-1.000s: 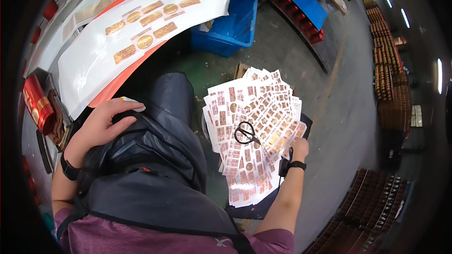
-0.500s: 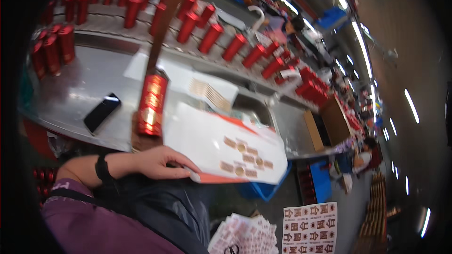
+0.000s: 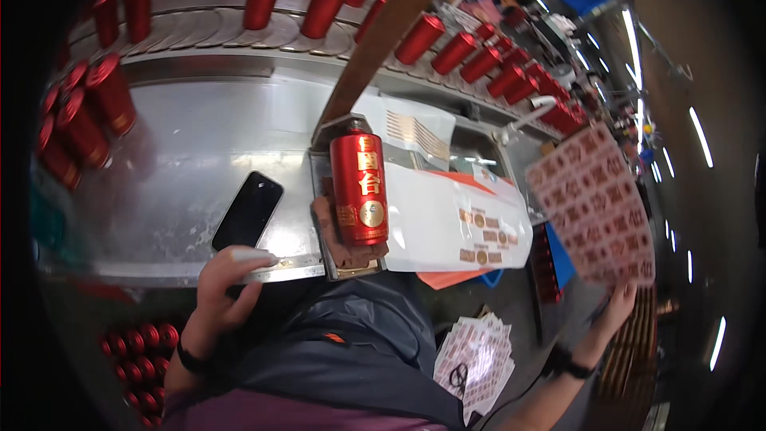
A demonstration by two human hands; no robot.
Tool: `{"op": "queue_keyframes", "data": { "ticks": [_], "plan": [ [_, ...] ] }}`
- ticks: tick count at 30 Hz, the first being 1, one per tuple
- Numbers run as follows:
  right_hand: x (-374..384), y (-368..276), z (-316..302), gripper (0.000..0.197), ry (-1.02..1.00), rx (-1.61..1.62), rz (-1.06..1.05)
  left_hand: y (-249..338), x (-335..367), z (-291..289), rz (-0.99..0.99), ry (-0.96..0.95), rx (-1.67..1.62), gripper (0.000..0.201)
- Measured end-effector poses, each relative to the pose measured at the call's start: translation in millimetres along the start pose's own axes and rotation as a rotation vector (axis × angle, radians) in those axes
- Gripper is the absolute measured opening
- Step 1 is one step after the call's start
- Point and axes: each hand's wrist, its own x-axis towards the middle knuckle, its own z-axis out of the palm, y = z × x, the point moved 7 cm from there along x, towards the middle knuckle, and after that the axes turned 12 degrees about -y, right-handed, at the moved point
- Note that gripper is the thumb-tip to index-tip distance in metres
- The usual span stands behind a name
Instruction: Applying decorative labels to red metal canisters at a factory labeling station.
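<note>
My left hand (image 3: 226, 287) is open at the metal table's front edge, just below a black phone (image 3: 248, 211). A white covering sits over a fingertip, and the thumb stands apart from the fingers. Off to the right, my right hand (image 3: 616, 310) grips the lower edge of a sticker sheet (image 3: 594, 203) and holds it up in the air. A red bottle with gold print (image 3: 359, 187) lies with its neck away from me on a brown cloth (image 3: 325, 219) in a small holder. Right of it is a white sheet with gold labels (image 3: 447, 219).
Red bottles (image 3: 323, 8) line a conveyor (image 3: 179, 32) at the back, and several more (image 3: 82, 124) stand at left. A brown bar (image 3: 387, 36) slants above the table. Low at right lies a pile of sticker sheets (image 3: 479, 359). A sink (image 3: 479, 161) is set behind the white sheet.
My left hand has left the white sheet's edge and moved left toward the phone. My right hand has come into view with a raised sticker sheet. The view has shifted.
</note>
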Motion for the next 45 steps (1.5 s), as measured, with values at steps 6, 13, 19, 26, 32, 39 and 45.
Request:
{"op": "queue_keyframes", "data": {
  "ticks": [6,13,19,26,32,39,45],
  "plan": [
    [59,13,45,0.023,-0.051,0.065,-0.093,-10,-32,-14,-0.025,0.045,0.604,0.046],
    [130,30,132,0.022,-0.148,0.053,-0.253,-43,-49,4,-0.338,0.031,0.822,0.075],
    [167,26,212,0.032,-0.197,-0.157,-0.332,-66,-52,10,-0.581,0.079,1.025,0.075],
    [218,88,263,0.021,-0.316,-0.312,-0.340,-71,-53,8,-0.590,0.171,1.170,0.064],
    [264,149,301,0.023,-0.466,-0.346,-0.279,-66,-46,7,-0.558,0.137,1.287,0.056],
    [288,209,350,0.025,-0.650,-0.524,-0.191,-70,-44,10,-0.570,0.102,1.333,0.055],
    [290,232,383,0.041,-0.686,-0.644,-0.112,-68,-44,10,-0.572,0.125,1.295,0.055]
  ]
}}
